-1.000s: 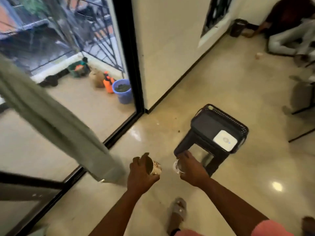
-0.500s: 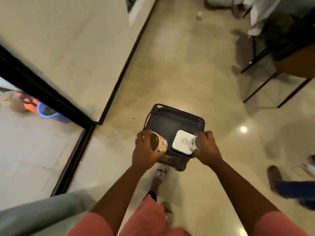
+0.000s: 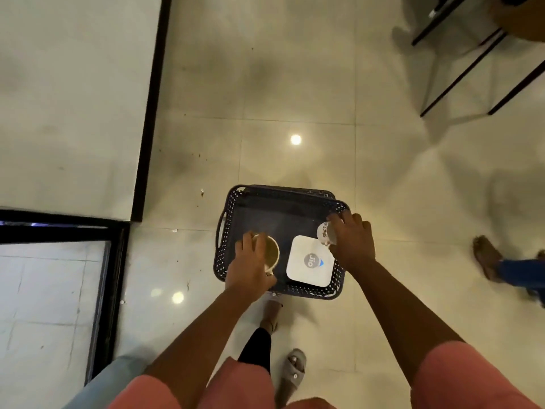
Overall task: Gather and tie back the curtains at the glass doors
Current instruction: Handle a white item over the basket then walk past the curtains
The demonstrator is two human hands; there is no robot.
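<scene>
1. Glossy cream tiled floor (image 3: 295, 84): it carries every item in view. A black-framed glass door (image 3: 53, 290) occupies the lower left.
2. Pale grey-green fabric curtain (image 3: 112, 376): only a strip shows at the bottom left edge, beside the door frame. It hangs loose and is not tied.
3. Dark perforated plastic basket-topped stool (image 3: 236, 202): it stands on the floor directly below both hands.
4. White square router with a grey logo (image 3: 309, 261): it lies flat on the stool top, at the near right corner.
5. Left hand (image 3: 250, 267): its fingers curl round a cream ceramic mug (image 3: 269, 252), held just above or on the stool top; contact cannot be determined.
6. Right hand (image 3: 351, 240): it grips a small clear drinking glass (image 3: 326, 233), tilted on its side above the router's far corner.
7. Hazards, as judgement:
   - The tilted glass may drip on, or strike, the router.
   - The mug may tip if released off level.
   - Both hands are occupied; the curtain cannot be gathered until both vessels are set down.
</scene>
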